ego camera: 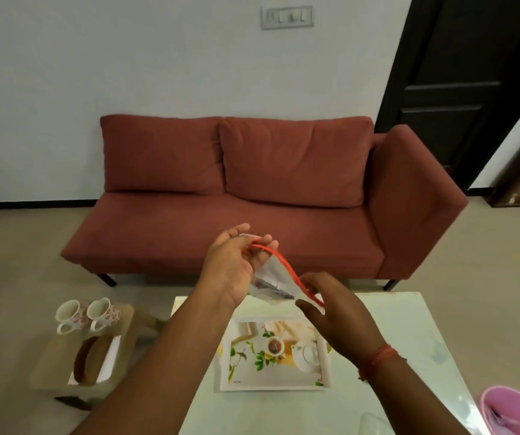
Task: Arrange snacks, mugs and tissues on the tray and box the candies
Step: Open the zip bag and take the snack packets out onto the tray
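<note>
above the tray (225,372) on the bench (409,334), the left hand (232,265) and right hand (334,312) hold a clear red-zip bag (271,285), fingers (307,306) pinched on its ends.

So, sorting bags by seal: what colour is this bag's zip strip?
Red, clearest in the head view.

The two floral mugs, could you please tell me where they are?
In the head view, the floral mugs sit low left on a small stool, behind the tissue box.

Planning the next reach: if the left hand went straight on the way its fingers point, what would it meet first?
Nothing near: the left hand, holding the clear red-zip plastic bag, points up and away toward the rust-red fabric sofa. Probably its seat first, though depth is unclear.
</note>
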`<state>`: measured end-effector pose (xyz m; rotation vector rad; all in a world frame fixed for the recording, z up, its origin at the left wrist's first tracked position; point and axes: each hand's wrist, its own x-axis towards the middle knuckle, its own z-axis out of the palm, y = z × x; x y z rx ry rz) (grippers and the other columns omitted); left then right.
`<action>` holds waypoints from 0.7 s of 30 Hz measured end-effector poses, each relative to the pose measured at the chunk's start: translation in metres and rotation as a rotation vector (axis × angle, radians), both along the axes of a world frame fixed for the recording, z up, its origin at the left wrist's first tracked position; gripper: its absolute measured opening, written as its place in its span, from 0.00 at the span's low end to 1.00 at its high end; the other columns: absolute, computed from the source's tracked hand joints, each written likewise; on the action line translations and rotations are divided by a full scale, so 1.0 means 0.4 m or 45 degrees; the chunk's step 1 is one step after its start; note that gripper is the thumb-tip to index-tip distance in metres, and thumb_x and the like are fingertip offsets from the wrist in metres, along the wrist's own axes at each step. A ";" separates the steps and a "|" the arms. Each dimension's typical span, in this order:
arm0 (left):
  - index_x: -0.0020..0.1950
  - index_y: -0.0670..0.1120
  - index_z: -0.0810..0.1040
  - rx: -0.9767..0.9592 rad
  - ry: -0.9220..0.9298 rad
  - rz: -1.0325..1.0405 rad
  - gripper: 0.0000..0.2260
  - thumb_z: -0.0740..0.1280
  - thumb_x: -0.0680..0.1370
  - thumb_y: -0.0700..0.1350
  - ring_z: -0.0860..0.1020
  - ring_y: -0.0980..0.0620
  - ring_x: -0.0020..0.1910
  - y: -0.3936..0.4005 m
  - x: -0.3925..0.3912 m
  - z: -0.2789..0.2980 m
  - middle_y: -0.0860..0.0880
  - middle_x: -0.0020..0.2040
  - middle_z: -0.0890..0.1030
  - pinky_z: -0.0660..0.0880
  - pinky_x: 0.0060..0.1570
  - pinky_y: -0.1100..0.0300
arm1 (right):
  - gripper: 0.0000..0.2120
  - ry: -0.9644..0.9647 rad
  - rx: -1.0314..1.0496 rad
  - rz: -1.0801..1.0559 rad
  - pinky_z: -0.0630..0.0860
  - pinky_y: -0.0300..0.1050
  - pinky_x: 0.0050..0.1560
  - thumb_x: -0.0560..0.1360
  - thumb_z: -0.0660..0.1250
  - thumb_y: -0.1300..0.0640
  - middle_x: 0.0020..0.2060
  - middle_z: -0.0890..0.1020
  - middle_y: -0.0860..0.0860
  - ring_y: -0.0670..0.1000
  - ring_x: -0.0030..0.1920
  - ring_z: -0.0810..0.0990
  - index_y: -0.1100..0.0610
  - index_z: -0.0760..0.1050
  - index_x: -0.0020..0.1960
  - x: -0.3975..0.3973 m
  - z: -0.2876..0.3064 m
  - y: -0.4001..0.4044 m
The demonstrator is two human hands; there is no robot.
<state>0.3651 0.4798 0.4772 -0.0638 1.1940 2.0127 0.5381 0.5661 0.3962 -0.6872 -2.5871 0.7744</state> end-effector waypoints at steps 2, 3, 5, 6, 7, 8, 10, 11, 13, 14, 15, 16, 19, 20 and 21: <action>0.54 0.38 0.73 0.042 -0.007 0.034 0.09 0.59 0.78 0.27 0.83 0.44 0.41 -0.021 -0.032 0.022 0.34 0.44 0.78 0.83 0.39 0.53 | 0.08 0.038 0.027 -0.073 0.77 0.45 0.45 0.77 0.68 0.52 0.49 0.79 0.42 0.47 0.48 0.79 0.47 0.76 0.56 -0.017 -0.008 -0.005; 0.52 0.38 0.73 0.063 -0.005 0.060 0.08 0.59 0.78 0.27 0.83 0.43 0.41 -0.032 -0.051 0.032 0.34 0.43 0.78 0.83 0.40 0.53 | 0.05 0.068 0.001 -0.124 0.77 0.47 0.45 0.77 0.67 0.53 0.47 0.80 0.42 0.48 0.46 0.80 0.48 0.77 0.54 -0.021 -0.007 -0.006; 0.51 0.38 0.72 0.092 0.008 0.110 0.08 0.58 0.79 0.27 0.83 0.44 0.40 -0.056 -0.088 0.046 0.34 0.42 0.78 0.83 0.40 0.54 | 0.02 0.153 -0.076 -0.203 0.78 0.50 0.43 0.78 0.68 0.55 0.43 0.81 0.44 0.48 0.42 0.80 0.50 0.78 0.49 -0.023 -0.005 -0.005; 0.50 0.38 0.72 0.106 0.014 0.131 0.07 0.58 0.79 0.27 0.83 0.44 0.40 -0.069 -0.105 0.050 0.35 0.41 0.79 0.83 0.39 0.54 | 0.02 0.196 -0.122 -0.220 0.79 0.51 0.42 0.77 0.68 0.56 0.40 0.81 0.44 0.47 0.41 0.80 0.51 0.78 0.47 -0.024 0.000 -0.007; 0.50 0.38 0.72 0.113 0.015 0.148 0.07 0.58 0.79 0.28 0.83 0.44 0.39 -0.081 -0.122 0.051 0.35 0.40 0.79 0.83 0.38 0.55 | 0.04 0.234 -0.169 -0.224 0.79 0.51 0.40 0.77 0.68 0.58 0.38 0.81 0.44 0.46 0.39 0.80 0.51 0.78 0.45 -0.024 0.006 -0.010; 0.49 0.37 0.72 0.113 0.010 0.159 0.07 0.58 0.79 0.28 0.84 0.45 0.39 -0.093 -0.136 0.048 0.36 0.39 0.80 0.83 0.36 0.56 | 0.06 0.266 -0.196 -0.214 0.79 0.50 0.39 0.77 0.69 0.60 0.36 0.81 0.44 0.46 0.38 0.80 0.50 0.78 0.44 -0.028 0.014 -0.017; 0.49 0.37 0.72 0.118 -0.018 0.165 0.06 0.58 0.79 0.29 0.85 0.46 0.36 -0.113 -0.155 0.041 0.37 0.36 0.81 0.82 0.36 0.57 | 0.10 0.340 -0.185 -0.177 0.79 0.44 0.38 0.76 0.69 0.63 0.35 0.81 0.44 0.46 0.37 0.81 0.48 0.78 0.44 -0.035 0.033 -0.030; 0.50 0.37 0.72 0.122 -0.028 0.161 0.05 0.59 0.79 0.29 0.85 0.46 0.36 -0.121 -0.162 0.035 0.37 0.35 0.82 0.83 0.36 0.57 | 0.11 0.384 -0.188 -0.173 0.78 0.40 0.37 0.76 0.70 0.64 0.34 0.81 0.44 0.46 0.36 0.81 0.47 0.78 0.44 -0.039 0.043 -0.037; 0.54 0.37 0.72 0.114 -0.023 0.155 0.05 0.60 0.79 0.30 0.85 0.48 0.36 -0.129 -0.172 0.021 0.40 0.32 0.83 0.83 0.39 0.56 | 0.11 0.474 -0.223 -0.193 0.76 0.35 0.35 0.75 0.71 0.65 0.31 0.81 0.45 0.46 0.34 0.80 0.49 0.79 0.42 -0.040 0.063 -0.043; 0.56 0.37 0.72 0.109 -0.010 0.150 0.06 0.61 0.80 0.31 0.85 0.48 0.35 -0.133 -0.174 0.015 0.42 0.31 0.83 0.83 0.41 0.56 | 0.10 0.504 -0.231 -0.203 0.75 0.34 0.34 0.74 0.71 0.65 0.30 0.81 0.46 0.46 0.32 0.80 0.50 0.80 0.41 -0.040 0.073 -0.044; 0.58 0.38 0.72 0.096 0.004 0.137 0.08 0.61 0.80 0.32 0.84 0.49 0.35 -0.137 -0.176 0.010 0.43 0.31 0.82 0.83 0.43 0.55 | 0.08 0.521 -0.227 -0.207 0.75 0.34 0.34 0.74 0.72 0.64 0.29 0.81 0.46 0.46 0.31 0.80 0.52 0.81 0.40 -0.038 0.085 -0.043; 0.58 0.38 0.72 0.063 0.025 0.120 0.08 0.62 0.80 0.34 0.83 0.50 0.35 -0.141 -0.180 0.001 0.43 0.32 0.81 0.83 0.43 0.55 | 0.07 0.526 -0.208 -0.203 0.75 0.34 0.33 0.73 0.72 0.63 0.29 0.81 0.46 0.46 0.31 0.80 0.54 0.81 0.39 -0.034 0.095 -0.041; 0.56 0.41 0.75 -0.228 0.189 0.023 0.06 0.65 0.80 0.39 0.81 0.49 0.41 -0.155 -0.185 -0.033 0.43 0.43 0.80 0.82 0.45 0.52 | 0.06 0.485 -0.098 -0.147 0.74 0.30 0.34 0.73 0.72 0.63 0.29 0.81 0.45 0.45 0.32 0.80 0.56 0.81 0.39 -0.024 0.127 -0.036; 0.55 0.43 0.76 -0.453 0.384 -0.015 0.05 0.65 0.80 0.41 0.80 0.49 0.45 -0.156 -0.187 -0.048 0.43 0.47 0.80 0.81 0.48 0.52 | 0.06 0.460 -0.072 -0.118 0.75 0.30 0.34 0.74 0.72 0.65 0.30 0.81 0.45 0.45 0.32 0.80 0.56 0.82 0.40 -0.021 0.135 -0.033; 0.55 0.46 0.77 -0.709 0.656 -0.050 0.05 0.65 0.80 0.44 0.79 0.50 0.48 -0.156 -0.186 -0.058 0.43 0.53 0.79 0.79 0.50 0.53 | 0.07 0.436 -0.057 -0.090 0.76 0.31 0.35 0.74 0.70 0.67 0.31 0.81 0.46 0.46 0.33 0.80 0.56 0.82 0.41 -0.018 0.142 -0.030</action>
